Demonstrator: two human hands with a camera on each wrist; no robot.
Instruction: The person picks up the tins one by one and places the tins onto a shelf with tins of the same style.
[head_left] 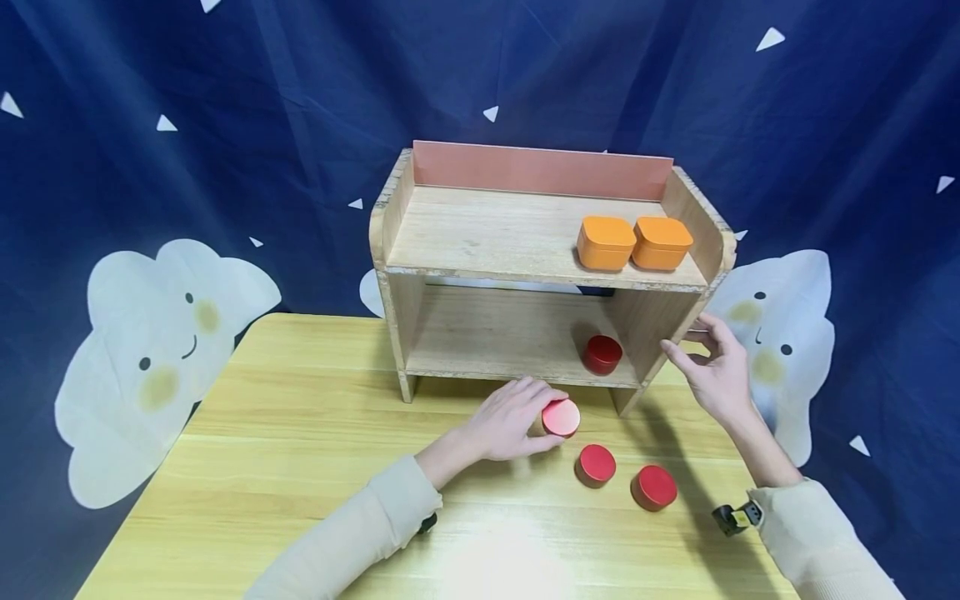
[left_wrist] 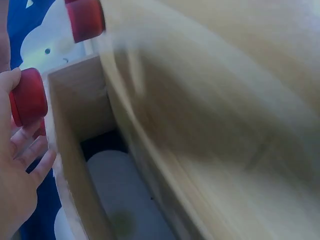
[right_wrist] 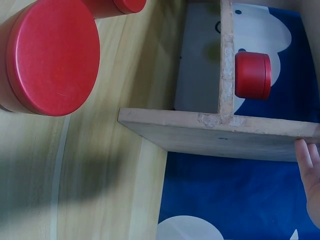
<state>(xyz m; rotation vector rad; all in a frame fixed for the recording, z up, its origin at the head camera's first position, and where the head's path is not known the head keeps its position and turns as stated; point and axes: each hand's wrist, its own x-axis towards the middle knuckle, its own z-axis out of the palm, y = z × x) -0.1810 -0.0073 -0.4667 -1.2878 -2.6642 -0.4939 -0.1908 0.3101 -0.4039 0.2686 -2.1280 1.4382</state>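
Between the thumb and fingers of my left hand is a red round tin, gripped by its sides in front of the shelf's lower level. In the left wrist view the thumb presses on this tin. My right hand is at the right side panel of the wooden shelf, its fingertips touching the panel near the front edge. Inside the lower level, toward the right, stands another red tin. Two more red tins, one nearer and one farther right, stand on the table before the shelf.
Two orange square boxes with rounded corners, a left one and a right one, sit side by side at the right of the upper level. The wooden table ends near the blue curtain behind.
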